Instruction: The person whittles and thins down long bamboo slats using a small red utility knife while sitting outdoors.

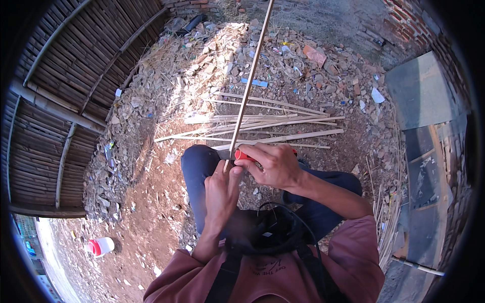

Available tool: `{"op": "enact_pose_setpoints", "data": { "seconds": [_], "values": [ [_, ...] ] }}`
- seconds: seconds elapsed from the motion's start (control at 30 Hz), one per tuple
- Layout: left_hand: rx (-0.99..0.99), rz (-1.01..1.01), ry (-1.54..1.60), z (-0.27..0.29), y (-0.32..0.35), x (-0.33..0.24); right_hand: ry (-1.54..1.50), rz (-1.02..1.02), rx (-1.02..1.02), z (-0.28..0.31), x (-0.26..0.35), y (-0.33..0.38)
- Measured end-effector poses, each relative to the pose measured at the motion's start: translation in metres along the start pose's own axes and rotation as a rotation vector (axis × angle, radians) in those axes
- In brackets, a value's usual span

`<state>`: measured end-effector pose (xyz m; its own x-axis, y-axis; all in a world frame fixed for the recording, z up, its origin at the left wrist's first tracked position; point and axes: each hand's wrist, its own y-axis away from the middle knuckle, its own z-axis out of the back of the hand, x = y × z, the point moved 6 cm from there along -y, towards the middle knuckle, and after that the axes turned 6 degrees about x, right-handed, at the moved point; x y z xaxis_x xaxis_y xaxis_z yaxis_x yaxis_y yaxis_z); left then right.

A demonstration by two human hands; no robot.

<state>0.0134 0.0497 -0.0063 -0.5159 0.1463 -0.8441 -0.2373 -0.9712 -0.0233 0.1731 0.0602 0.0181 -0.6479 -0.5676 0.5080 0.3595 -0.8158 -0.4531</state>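
A long, thin bamboo strip [248,88] runs from my hands up past the top edge of the view. My left hand [220,191] is closed on its near end, thumb and fingers pressed together just above my knee. In my right hand [276,164] is a knife with a red handle [244,153], fingers wrapped round it. Its short blade lies across the strip right beside my left fingertips; the fingers partly hide it. Beyond my knees, several pale split bamboo strips [283,137] lie in a loose, crossing pile on the ground.
Stones and broken brick [222,60] cover the ground ahead, up to a wall. A bamboo-slat wall [55,146] stands at the left. A white jug with a red lid [102,246] is on the dirt at lower left. Grey sheets [422,96] lean at the right.
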Motion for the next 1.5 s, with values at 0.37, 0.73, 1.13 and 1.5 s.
{"op": "enact_pose_setpoints", "data": {
  "seconds": [0.37,0.73,1.13,1.5],
  "values": [
    [0.024,0.016,0.004,0.002,0.002,-0.002,0.02,-0.005,0.008,0.001,-0.002,-0.001],
    [0.029,0.004,0.01,0.003,0.004,0.003,0.025,0.011,0.001,-0.002,-0.002,-0.002],
    [0.138,0.133,-0.024,-0.003,0.033,0.026,0.026,-0.161,-0.178,0.055,-0.063,-0.023],
    [0.175,0.141,-0.056,-0.004,0.031,0.03,-0.02,-0.025,-0.135,0.065,-0.07,-0.023]
  ]
}}
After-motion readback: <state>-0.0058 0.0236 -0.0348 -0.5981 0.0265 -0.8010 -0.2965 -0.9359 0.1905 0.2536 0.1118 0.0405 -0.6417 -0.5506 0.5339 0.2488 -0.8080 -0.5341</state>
